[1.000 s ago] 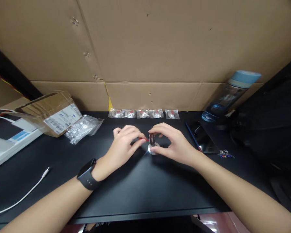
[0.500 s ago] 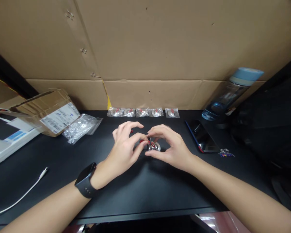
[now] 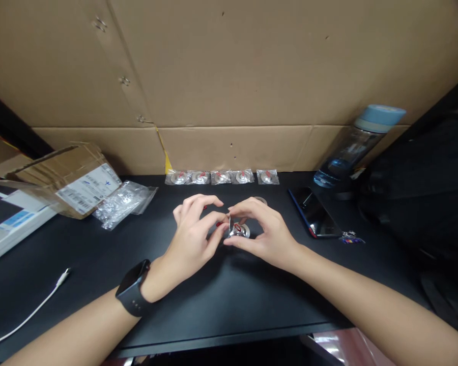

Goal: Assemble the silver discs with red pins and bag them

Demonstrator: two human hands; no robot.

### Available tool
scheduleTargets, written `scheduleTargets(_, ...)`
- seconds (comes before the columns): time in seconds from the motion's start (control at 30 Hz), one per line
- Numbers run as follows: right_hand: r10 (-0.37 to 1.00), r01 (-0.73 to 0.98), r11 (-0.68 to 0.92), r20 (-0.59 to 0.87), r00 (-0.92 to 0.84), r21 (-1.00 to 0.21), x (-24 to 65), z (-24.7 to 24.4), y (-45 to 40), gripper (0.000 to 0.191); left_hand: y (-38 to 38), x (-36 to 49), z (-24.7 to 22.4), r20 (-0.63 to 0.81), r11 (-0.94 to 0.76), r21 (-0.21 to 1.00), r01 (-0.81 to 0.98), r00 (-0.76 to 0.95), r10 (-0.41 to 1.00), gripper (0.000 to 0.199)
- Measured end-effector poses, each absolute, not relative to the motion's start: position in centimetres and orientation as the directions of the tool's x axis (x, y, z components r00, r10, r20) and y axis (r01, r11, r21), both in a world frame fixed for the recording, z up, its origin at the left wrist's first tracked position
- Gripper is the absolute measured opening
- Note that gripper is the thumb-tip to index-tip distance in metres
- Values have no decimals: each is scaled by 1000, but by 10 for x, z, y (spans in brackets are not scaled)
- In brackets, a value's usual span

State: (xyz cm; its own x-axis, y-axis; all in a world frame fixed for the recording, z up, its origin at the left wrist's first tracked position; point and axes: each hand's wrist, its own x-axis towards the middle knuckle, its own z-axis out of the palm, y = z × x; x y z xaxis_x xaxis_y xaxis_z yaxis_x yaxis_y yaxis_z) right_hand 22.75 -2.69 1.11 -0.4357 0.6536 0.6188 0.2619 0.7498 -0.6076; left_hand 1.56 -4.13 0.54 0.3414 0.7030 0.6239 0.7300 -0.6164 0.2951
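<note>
Over the middle of the black table, my left hand (image 3: pixel 194 226) and my right hand (image 3: pixel 266 223) meet at a small round silver metal piece. One thin disc (image 3: pixel 230 223) of it stands on edge between the fingertips of my right hand. Below and behind that disc shows a shiny round part (image 3: pixel 244 231) with a red oval mark (image 3: pixel 237 227). Thumb and index finger of my left hand pinch a small red piece (image 3: pixel 219 224) against the disc's left side; the fingers hide most of it. Another round piece (image 3: pixel 260 200) lies partly hidden behind my right hand.
Several clear packets (image 3: pixel 221 177) with silver discs line the cardboard wall (image 3: pixel 198 147). At left are an opened carton (image 3: pixel 80 178), clear plastic bags (image 3: pixel 124 203) and a white cable (image 3: pixel 41 307). A phone (image 3: pixel 316 213), small charm (image 3: pixel 352 239) and water bottle (image 3: pixel 351 150) are at right.
The view has shifted slightly, so most things sit a little further left. Both hands keep nearly the same grip on the metal piece and the red piece.
</note>
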Motion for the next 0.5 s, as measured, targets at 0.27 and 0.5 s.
scheduleTargets(0.27,658,248,745,620,-427,-620,227,10,-26,43,-41,17,4,659,-645,254,721,359,661,10)
scheduleTargets(0.5,656,250,746,613,-440,-618,226,7,-25,43,-43,18,5,635,-635,290,716,352,687,13)
